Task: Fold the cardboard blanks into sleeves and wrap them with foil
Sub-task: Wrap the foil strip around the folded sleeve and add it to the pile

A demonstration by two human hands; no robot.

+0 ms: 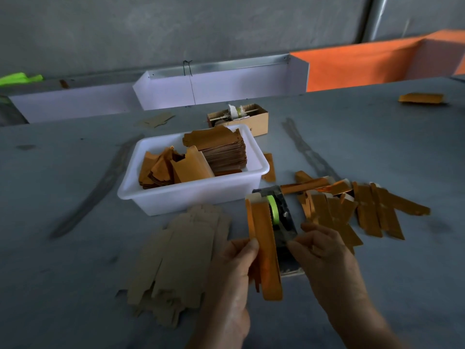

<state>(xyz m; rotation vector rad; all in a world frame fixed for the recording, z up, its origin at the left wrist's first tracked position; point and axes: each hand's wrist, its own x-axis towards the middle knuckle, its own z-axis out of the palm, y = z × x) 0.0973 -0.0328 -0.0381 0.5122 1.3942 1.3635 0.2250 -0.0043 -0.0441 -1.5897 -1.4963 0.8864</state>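
head view: left hand (235,263) pinching a gold foil-wrapped sleeve (264,248), holding it upright over the grey table (75,248). right hand (324,250) at the tape dispenser (279,215), fingers curled at its front edge; a pinch on tape, cannot tell. flat cardboard blanks (176,260) lie left, finished sleeves (364,210) right, white bin (196,190) behind.

A grey table (75,172) with dark smudges meets a bare grey wall (176,26). White panels (221,86) and an orange panel (357,64) line its far edge; light is dim.
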